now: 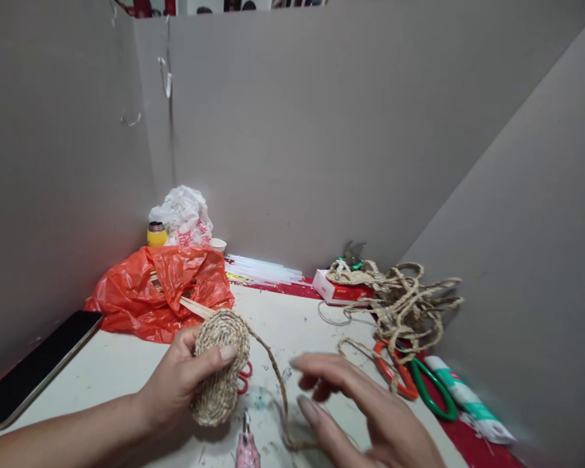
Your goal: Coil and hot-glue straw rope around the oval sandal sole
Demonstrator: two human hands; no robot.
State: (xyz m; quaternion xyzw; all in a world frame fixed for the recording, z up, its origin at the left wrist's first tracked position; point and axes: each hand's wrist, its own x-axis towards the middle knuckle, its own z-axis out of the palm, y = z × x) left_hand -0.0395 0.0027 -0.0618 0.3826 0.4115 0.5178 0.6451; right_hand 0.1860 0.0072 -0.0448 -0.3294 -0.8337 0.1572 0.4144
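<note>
My left hand (178, 380) is closed around a woven oval piece of jute rope (220, 364), thumb pressed on its face. A loose strand of rope (275, 377) runs from the piece down toward the table's near edge. My right hand (361, 409) hovers to the right of it, fingers stretched out and slightly blurred, holding nothing. A pink glue gun (247, 448) lies just below the woven piece, and red scissor handles (244, 380) peek out behind it.
A tangle of jute rope (404, 302) lies at the right beside a red-and-white box (338, 292). Orange and green scissors (419, 383) and a tube (468, 400) sit near the right wall. An orange plastic bag (160, 292), a phone (34, 367), clear glue sticks (263, 268).
</note>
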